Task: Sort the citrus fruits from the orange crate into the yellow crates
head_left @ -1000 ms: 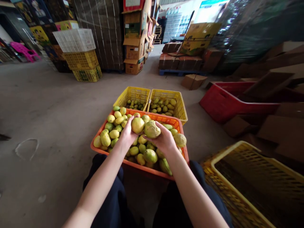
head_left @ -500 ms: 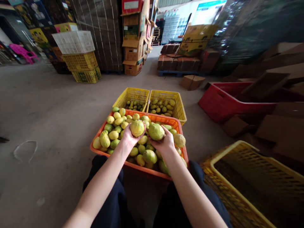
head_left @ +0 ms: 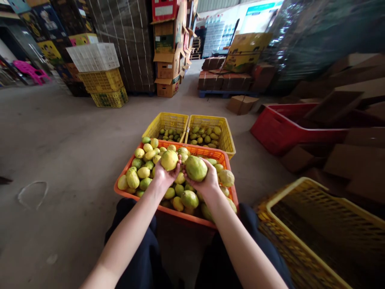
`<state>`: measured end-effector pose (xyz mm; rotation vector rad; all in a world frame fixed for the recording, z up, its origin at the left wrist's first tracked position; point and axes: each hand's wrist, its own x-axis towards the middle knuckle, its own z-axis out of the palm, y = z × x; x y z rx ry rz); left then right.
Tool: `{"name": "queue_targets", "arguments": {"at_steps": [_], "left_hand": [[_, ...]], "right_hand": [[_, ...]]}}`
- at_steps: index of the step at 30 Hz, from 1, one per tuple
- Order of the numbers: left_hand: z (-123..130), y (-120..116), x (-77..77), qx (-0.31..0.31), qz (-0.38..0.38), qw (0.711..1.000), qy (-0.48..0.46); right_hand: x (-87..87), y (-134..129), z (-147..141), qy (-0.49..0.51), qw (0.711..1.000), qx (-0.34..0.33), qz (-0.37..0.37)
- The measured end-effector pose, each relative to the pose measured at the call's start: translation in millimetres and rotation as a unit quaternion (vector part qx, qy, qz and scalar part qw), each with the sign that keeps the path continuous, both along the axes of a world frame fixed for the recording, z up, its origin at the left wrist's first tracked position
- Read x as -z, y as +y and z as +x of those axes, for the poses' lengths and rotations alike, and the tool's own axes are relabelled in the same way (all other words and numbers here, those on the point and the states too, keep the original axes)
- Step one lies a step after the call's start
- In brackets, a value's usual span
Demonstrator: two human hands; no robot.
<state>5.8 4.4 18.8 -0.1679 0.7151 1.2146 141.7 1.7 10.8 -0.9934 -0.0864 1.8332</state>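
Note:
My left hand (head_left: 165,174) is closed from below round a yellow oval fruit (head_left: 169,160), one that looks like a large lemon. Beside it, my right hand (head_left: 208,180) cups a bigger, greener fruit (head_left: 196,168) with a bumpy skin. Both fruits are held up close together, over an orange crate (head_left: 180,217) piled with yellow and green fruit of the same sort. A pale, rough fruit (head_left: 226,178) lies at the crate's right edge, near my right wrist.
Beyond the orange crate, two yellow crates (head_left: 165,117) (head_left: 210,119) hold more fruit. A larger yellow crate (head_left: 297,186) stands close on my right. Farther right are a red crate (head_left: 270,128) and cardboard boxes (head_left: 355,164). Stacked crates (head_left: 100,80) stand at the back left.
Both fruits have turned in my hands and show different sides. My hands have shifted slightly left, and the left fruit looks smoother and yellower from this side.

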Motion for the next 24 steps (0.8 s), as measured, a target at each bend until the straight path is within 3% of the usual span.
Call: {"name": "queue_targets", "arguments": {"at_steps": [5, 12, 24], "left_hand": [[5.0, 3.9, 6.8, -0.021, 0.019, 0.998, 0.051], [7.4, 1.8, 0.7, -0.049, 0.044, 0.996, 0.061], [6.0, 6.1, 13.0, -0.017, 0.001, 0.996, 0.090]], "right_hand": [[-0.3, -0.1, -1.3, -0.022, 0.998, 0.051, -0.008], [-8.9, -3.6, 1.3, 0.020, 0.995, 0.094, -0.007], [0.0, -2.8, -4.0, 0.030, 0.997, 0.055, -0.049]]}}
